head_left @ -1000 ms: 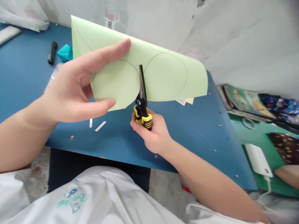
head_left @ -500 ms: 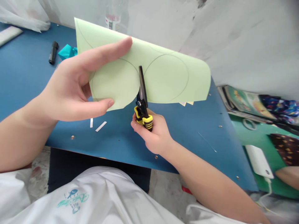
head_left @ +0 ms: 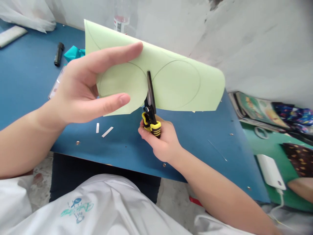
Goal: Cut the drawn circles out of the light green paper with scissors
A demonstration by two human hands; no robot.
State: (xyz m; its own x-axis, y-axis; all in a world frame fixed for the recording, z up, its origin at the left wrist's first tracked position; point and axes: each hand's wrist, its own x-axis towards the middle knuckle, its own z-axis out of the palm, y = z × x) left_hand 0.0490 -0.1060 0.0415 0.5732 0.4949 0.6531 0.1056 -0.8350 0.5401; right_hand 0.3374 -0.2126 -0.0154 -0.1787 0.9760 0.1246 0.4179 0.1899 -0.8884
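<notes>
A sheet of light green paper (head_left: pixel 178 85) with pencil-drawn circles is held up over the blue table, its right end curling. My left hand (head_left: pixel 80 85) grips it from the left, thumb in front and forefinger along the upper part; the other fingers are hidden behind. My right hand (head_left: pixel 165 140) is closed round the black-and-yellow handles of a pair of scissors (head_left: pixel 149 101). The scissors point upward, with the paper between the blades at the gap between two circles. Along the left circle's lower right the paper edge is cut in a curve.
On the blue table (head_left: pixel 195 156) lie a black marker (head_left: pixel 58 54), a teal paper piece (head_left: pixel 73 53), a phone (head_left: pixel 55 85) and white paper strips (head_left: pixel 107 132). A bottle (head_left: pixel 121 19) stands behind. On the green table at right are books (head_left: pixel 256 107), a white power bank (head_left: pixel 271 171) and another person's arm (head_left: pixel 302 188).
The paper and my left hand have shifted slightly right, and my left thumb reaches farther over the paper. The scissors remain at the gap between the circles. More of the phone shows.
</notes>
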